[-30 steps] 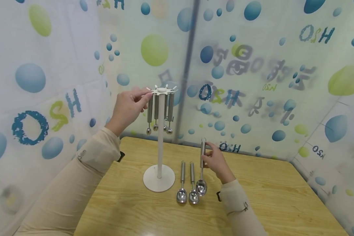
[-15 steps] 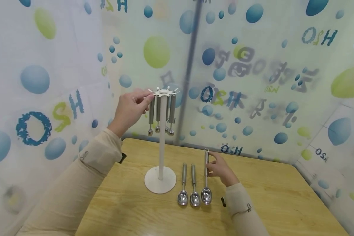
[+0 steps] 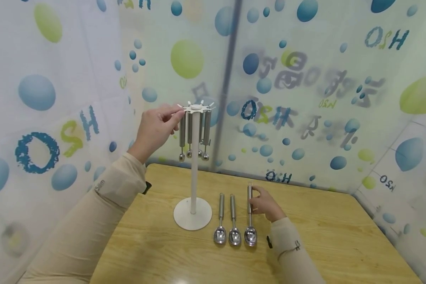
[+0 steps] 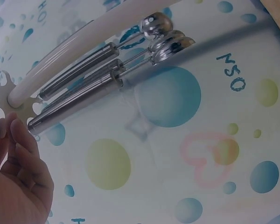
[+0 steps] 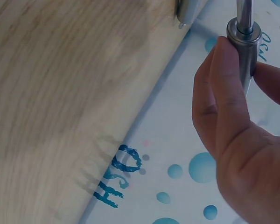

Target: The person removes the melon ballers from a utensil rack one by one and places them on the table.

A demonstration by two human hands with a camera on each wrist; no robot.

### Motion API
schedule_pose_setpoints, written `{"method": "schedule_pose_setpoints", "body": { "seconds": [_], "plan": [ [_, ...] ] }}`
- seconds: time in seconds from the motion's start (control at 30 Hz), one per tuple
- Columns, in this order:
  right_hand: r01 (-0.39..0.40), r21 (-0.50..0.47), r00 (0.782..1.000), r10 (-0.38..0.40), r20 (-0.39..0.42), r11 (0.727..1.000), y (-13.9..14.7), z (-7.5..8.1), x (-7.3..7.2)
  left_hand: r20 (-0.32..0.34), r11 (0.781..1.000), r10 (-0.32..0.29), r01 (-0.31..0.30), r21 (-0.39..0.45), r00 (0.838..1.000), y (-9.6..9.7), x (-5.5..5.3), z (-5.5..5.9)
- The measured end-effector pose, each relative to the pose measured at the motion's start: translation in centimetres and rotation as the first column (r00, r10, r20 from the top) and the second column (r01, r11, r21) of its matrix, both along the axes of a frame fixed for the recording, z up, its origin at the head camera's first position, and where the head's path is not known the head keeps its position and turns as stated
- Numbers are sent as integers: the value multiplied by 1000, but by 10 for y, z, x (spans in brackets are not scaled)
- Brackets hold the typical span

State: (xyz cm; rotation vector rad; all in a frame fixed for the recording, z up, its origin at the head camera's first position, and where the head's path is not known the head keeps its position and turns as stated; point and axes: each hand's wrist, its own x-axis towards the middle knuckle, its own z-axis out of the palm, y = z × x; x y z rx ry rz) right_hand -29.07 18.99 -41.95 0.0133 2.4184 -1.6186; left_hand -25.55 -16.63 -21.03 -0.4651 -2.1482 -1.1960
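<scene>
My left hand (image 3: 157,125) pinches the edge of the white hook disc (image 3: 196,108) atop the stand (image 3: 194,165). Several metal scoops (image 3: 182,130) with small round bowls hang from that disc; the left wrist view shows their steel handles (image 4: 79,102) just beyond my left hand (image 4: 21,179). My right hand (image 3: 267,205) grips the handle of a larger ice cream scoop (image 3: 250,236), its bowl low at the table. To its left, two similar scoops (image 3: 220,235) lie side by side. In the right wrist view, fingers and thumb surround the handle (image 5: 247,53).
The stand's round white base (image 3: 184,221) sits on the wooden table (image 3: 326,236), left of the scoops. Close behind the table's back edge hangs a patterned curtain (image 3: 305,118), with another curtain (image 3: 67,63) along the left side.
My right hand has lowered the scoop and carried it right, beside the two scoops on the table. My left hand stays at the hook disc.
</scene>
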Motion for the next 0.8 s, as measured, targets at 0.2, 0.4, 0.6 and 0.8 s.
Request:
{"method": "schedule_pose_setpoints", "body": {
  "seconds": [0.2,0.4,0.6,0.8],
  "plan": [
    [-16,2,1000,16,14,1000,0,-9,-2,-18,1000,-10,10,8,1000,0,1,0],
    [-1,22,998,0,59,1000,-1,-19,-6,-11,1000,-11,11,7,1000,0,1,-1],
    [-12,64,998,8,67,998,-4,-21,-11,-13,1000,-3,3,7,1000,0,1,1],
    [-25,151,995,10,99,988,-3,-27,-12,-14,1000,12,-12,-14,1000,1,2,1]
  ]
}}
